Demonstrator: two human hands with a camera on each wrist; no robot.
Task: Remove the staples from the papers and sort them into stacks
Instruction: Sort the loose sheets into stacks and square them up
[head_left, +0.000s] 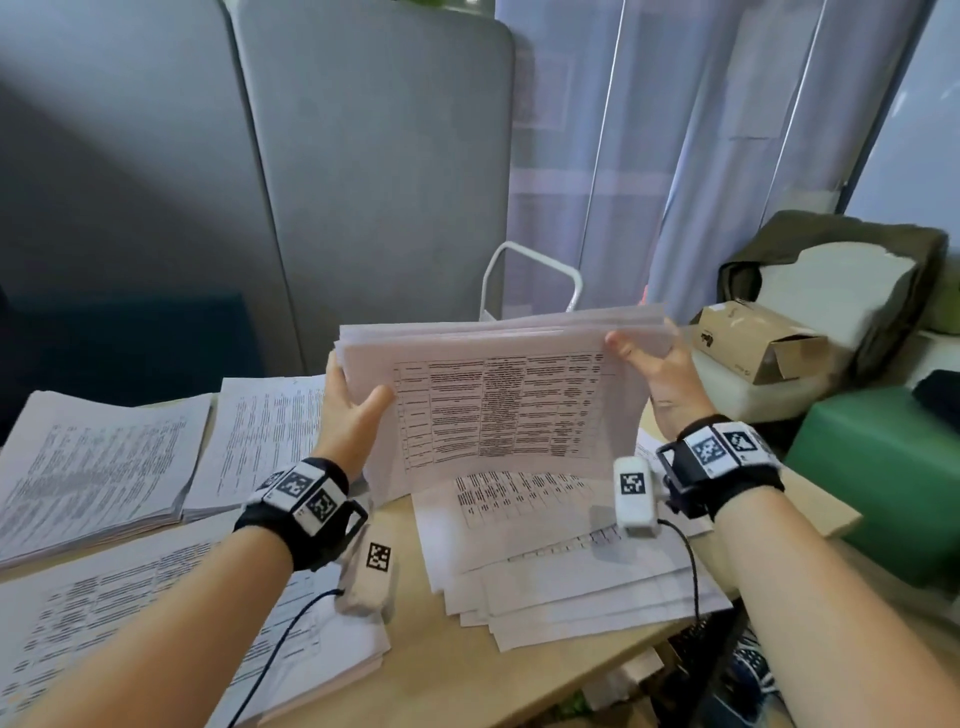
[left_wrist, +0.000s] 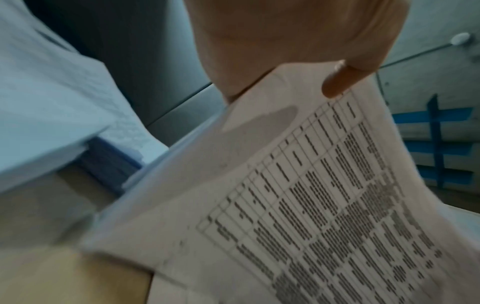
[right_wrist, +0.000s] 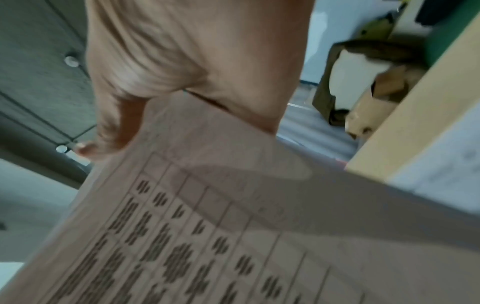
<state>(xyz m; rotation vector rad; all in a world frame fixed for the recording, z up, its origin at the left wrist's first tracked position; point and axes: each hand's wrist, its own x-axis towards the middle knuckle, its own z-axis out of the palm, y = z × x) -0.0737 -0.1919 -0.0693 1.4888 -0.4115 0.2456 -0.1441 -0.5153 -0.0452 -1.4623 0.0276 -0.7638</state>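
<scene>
Left hand (head_left: 349, 410) and right hand (head_left: 655, 370) each pinch a side of the thick white printed paper bundle (head_left: 498, 395), upright over the tabletop's right half. Risk: loose sheets fanning out, dropping onto the splayed papers (head_left: 561, 561) beneath.

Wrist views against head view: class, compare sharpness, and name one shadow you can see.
Head view: sharpest, though the table print on the white paper sheaf stays unreadable. Left wrist view: soft; the left hand casts a grey thumb shadow on the page. Right wrist view: most blurred, brownish, with a broad shadow below the right hand.
</scene>
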